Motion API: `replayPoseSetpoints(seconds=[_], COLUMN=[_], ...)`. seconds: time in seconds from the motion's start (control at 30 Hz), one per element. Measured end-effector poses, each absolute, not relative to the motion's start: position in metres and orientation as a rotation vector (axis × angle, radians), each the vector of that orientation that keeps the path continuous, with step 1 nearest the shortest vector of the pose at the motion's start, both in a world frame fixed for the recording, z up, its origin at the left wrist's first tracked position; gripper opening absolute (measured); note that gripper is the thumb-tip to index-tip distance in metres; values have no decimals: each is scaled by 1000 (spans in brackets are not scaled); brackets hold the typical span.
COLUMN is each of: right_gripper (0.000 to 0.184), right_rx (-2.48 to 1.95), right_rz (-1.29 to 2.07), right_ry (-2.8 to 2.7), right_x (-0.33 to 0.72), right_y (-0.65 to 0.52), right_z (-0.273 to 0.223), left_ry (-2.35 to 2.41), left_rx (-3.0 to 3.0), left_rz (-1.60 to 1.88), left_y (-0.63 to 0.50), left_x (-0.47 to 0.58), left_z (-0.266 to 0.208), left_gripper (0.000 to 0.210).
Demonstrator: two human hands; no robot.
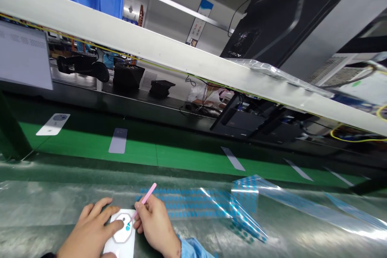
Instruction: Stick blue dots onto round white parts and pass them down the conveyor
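A white phone back cover (121, 246) lies on the bench at the bottom, with an outlined round area and a small blue sticker (128, 226) near its top. My left hand (90, 229) rests over its left side, fingers spread, one fingertip on the round area. In my right hand (155, 219) is a slim pink stick-like tool (148, 193), pinched between thumb and fingers. Its thin tip meets the blue sticker. Whether the tool is tweezers or a pick I cannot tell. The lower end of the cover is cut off by the frame.
Clear film with rows of blue stickers (193, 201) lies right of my hands, curled up at its far part. Beyond, a green conveyor belt (181, 161) carries several phone back covers (117, 141). A pale shelf beam (169, 44) crosses above; a person (208, 92) sits behind.
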State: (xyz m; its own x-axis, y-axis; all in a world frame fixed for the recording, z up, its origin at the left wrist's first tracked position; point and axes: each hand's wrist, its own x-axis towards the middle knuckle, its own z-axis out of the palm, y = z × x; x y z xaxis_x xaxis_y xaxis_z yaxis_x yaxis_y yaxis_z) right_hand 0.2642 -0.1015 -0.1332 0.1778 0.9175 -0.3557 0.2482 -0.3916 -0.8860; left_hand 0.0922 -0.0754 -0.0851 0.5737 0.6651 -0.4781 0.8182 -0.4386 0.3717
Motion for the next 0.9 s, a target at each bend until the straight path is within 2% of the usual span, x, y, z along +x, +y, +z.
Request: replayPoseSetpoints(seconds=[0.43,0.67,0.73,0.83,0.9], right_gripper=[13,13,22,53,66], right_rx=[-1759,-1754,-1714,-1612,-1562], right_rz=[1240,1233,1263,1309,1298], right_ry=[-1105,-1120,-1063,-902,-845], right_x=[262,264,265,268,271], right_y=[-102,-102,-100,-97,-96], right_z=[-125,-129,-131,-134,-134], left_ry=[1237,1212,1205,1172,1151], left_rx=[2387,2457,2492,2559,2596], left_rz=[-245,-329,-361,-342,-298], left_y=[-84,-83,-84,-84,-83], left_x=[98,107,109,108,106], left_z=[-87,-79,-76,-76,-82], left_gripper=[63,66,64,61,61])
